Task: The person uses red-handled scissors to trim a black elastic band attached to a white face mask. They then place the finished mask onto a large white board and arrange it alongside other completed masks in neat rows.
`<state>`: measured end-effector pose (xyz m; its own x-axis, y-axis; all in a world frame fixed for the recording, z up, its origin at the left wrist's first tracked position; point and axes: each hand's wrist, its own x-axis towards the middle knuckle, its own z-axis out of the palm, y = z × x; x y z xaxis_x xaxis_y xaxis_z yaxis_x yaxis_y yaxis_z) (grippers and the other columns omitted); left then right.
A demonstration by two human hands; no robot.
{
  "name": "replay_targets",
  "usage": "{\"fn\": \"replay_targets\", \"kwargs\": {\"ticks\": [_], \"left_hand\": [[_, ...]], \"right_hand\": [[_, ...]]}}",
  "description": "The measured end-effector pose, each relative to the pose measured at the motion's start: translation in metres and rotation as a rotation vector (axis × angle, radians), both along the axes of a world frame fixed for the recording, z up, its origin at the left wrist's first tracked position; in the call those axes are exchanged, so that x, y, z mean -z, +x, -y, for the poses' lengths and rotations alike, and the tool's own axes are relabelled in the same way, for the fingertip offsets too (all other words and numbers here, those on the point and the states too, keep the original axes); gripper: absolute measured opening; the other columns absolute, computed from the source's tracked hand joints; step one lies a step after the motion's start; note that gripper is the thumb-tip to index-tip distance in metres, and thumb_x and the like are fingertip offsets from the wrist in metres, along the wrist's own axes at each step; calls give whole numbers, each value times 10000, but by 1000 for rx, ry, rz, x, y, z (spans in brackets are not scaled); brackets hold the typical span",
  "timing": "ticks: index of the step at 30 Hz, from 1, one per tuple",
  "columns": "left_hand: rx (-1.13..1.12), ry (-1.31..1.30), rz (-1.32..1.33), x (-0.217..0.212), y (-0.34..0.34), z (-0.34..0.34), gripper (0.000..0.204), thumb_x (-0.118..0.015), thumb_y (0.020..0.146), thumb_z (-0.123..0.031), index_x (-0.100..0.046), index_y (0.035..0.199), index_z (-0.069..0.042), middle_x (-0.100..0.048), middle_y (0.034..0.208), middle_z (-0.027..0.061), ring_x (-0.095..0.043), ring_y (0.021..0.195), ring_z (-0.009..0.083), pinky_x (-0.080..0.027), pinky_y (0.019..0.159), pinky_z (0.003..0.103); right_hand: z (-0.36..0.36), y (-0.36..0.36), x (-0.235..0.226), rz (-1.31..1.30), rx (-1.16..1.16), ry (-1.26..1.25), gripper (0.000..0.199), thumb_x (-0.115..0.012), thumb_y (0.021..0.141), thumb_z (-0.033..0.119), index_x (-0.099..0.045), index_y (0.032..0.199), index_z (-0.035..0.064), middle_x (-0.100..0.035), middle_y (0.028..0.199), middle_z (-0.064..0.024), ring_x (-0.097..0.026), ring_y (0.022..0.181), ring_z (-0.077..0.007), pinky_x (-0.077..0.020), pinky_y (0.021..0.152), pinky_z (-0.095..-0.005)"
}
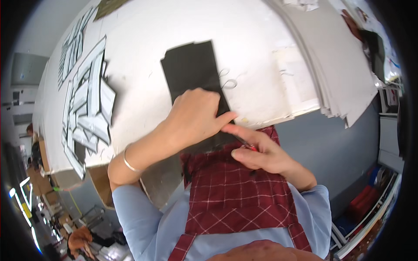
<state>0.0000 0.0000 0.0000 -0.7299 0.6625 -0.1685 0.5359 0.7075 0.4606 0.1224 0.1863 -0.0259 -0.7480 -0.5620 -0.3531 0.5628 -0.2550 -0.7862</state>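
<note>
A flat black piece of sheet material (190, 65) lies on the white tabletop, its near end running over the table's edge toward my apron. My left hand (198, 106) presses on it with the fingers curled and the thumb stretched toward the right hand. Close by on the right, at the piece's edge, my right hand (263, 150) is closed around a small tool with a dark blade-like part and a red part (253, 148). Most of that tool is hidden by the fingers. Thin curled dark trimmings (229, 82) rest beside the black piece.
A loose heap of white pieces with dark edges (89, 104) covers the table's left side, with more strips (73, 45) behind. Stacked large grey sheets (335, 65) stand at the right. An olive-coloured piece (109, 7) lies far left. Another person (80, 241) is at lower left.
</note>
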Motion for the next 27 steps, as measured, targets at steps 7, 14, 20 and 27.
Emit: {"fn": "replay_targets", "kwargs": {"ticks": [7,14,20,27], "left_hand": [[38,81,17,-6,-2,-1,374,-730,870,-246,-589,635,9,-603,560,183,-610,507,347,-458,493,399],[-109,274,58,-10,-5,18,322,-658,885,-118,-499,636,9,-495,502,114,-464,417,195,-337,450,337],[-134,504,237,-27,-8,23,341,-606,923,-120,-431,647,-24,-376,536,-38,-332,533,26,-254,472,271],[-354,1371,1078,-23,-69,94,323,-530,989,-312,-587,1113,-19,-615,1099,95,-592,981,194,-486,824,336]], "right_hand": [[-10,-2,8,-62,-57,-86,640,-576,1038,252,-276,1578,88,-399,679,74,-338,550,-22,-273,490,-205],[-12,-31,-24,-874,295,799,381,-717,923,322,-526,1037,13,-581,697,-142,-548,585,-249,-445,573,-391],[-2,-79,-13,-815,314,699,404,-755,902,284,-463,965,11,-551,698,-110,-519,610,-252,-427,581,-378],[-6,-86,-1,-728,331,661,352,-725,916,230,-478,983,-12,-566,760,-197,-569,679,-336,-444,645,-412]]}}
